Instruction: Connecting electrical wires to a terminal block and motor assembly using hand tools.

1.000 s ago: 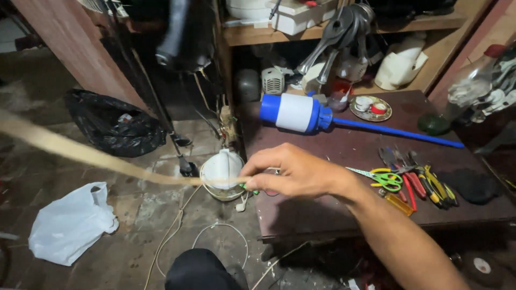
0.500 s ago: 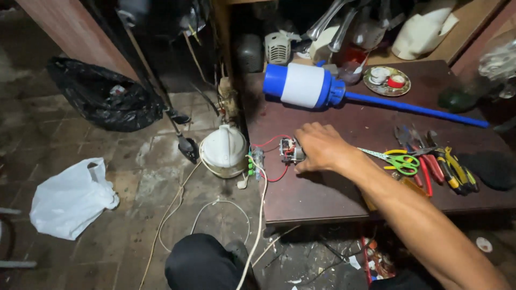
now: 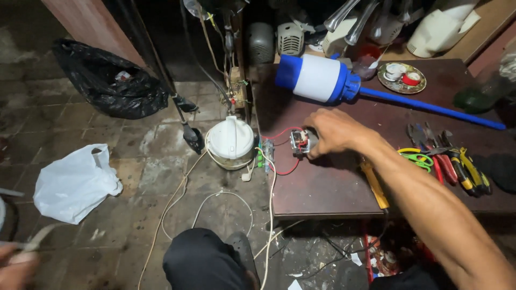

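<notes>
My right hand [image 3: 336, 131] rests on the dark wooden table [image 3: 322, 193] near its left edge. Its fingers pinch a small white and red electrical part [image 3: 299, 142]. Red wires [image 3: 285, 169] loop from this part to a small green board [image 3: 267, 152] at the table's edge. Just left of that, on the floor, stands a white round appliance [image 3: 231, 140] with pale cords trailing from it. My left hand [image 3: 13, 268] is blurred at the bottom left corner and seems closed on a pale flat strip [image 3: 37, 241].
A blue and white water pump [image 3: 322, 79] lies at the table's back. Scissors and pliers [image 3: 441, 161] lie to the right, and a yellow-handled screwdriver [image 3: 373, 185] lies under my forearm. A white bag [image 3: 75, 182] and a black bag [image 3: 113, 80] lie on the tiled floor. My knee [image 3: 204, 260] is below.
My right hand has moved from the table's edge further onto it, carrying the small part. The pale strip no longer crosses the view; my left hand now shows at the bottom left.
</notes>
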